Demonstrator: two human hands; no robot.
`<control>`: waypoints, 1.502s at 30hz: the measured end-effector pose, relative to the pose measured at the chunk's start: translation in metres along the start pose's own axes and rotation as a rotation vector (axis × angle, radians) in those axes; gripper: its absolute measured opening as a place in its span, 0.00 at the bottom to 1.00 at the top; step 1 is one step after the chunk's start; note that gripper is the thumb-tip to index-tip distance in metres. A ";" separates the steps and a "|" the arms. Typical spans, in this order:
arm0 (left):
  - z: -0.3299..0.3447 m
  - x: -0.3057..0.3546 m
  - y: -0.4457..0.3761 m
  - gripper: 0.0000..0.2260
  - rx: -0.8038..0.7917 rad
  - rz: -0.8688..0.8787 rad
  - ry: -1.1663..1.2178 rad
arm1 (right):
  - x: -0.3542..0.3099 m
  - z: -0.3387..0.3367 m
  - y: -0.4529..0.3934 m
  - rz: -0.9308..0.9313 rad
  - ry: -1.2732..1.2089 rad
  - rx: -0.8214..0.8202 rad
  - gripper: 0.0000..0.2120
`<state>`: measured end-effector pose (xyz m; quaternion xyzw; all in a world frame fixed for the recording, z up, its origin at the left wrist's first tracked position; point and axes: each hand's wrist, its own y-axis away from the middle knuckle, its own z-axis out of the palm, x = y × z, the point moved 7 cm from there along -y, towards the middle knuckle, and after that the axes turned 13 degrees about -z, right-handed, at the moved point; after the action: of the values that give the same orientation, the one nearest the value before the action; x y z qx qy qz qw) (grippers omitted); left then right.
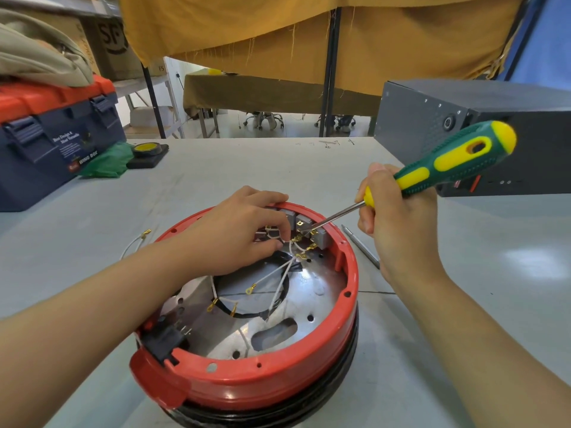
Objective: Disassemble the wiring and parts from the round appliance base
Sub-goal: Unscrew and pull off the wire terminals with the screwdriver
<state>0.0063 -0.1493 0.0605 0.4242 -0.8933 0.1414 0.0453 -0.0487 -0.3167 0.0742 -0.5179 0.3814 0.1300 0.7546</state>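
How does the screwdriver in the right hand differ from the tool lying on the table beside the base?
The screwdriver has a thick green-and-yellow handle; the loose tool is a slim bare grey metal rod. The right hand grips the screwdriver, tip at the terminals inside the red base; the loose tool lies flat, untouched, outside it. Both are long and slender-shafted.

I saw the round red base point(272, 378) at lower centre of the frame, open side up; white wires point(279, 274) with brass terminals lay loose inside; grey switch blocks point(304, 223) lined its far rim.
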 end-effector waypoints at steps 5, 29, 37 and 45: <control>-0.001 0.001 0.000 0.05 -0.002 -0.004 0.010 | -0.001 -0.005 -0.002 0.015 -0.031 0.039 0.16; -0.001 -0.014 0.016 0.41 -0.125 -0.297 -0.316 | -0.015 -0.010 -0.003 -0.050 -0.071 0.057 0.19; 0.000 -0.008 0.012 0.37 -0.095 -0.194 -0.233 | -0.018 -0.010 -0.005 -0.079 -0.029 0.027 0.18; -0.003 0.001 0.008 0.34 -0.101 -0.077 -0.133 | -0.022 -0.010 -0.004 -0.193 0.070 -0.018 0.19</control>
<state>-0.0006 -0.1449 0.0616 0.4640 -0.8833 0.0659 0.0128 -0.0654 -0.3231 0.0913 -0.5632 0.3548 0.0419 0.7451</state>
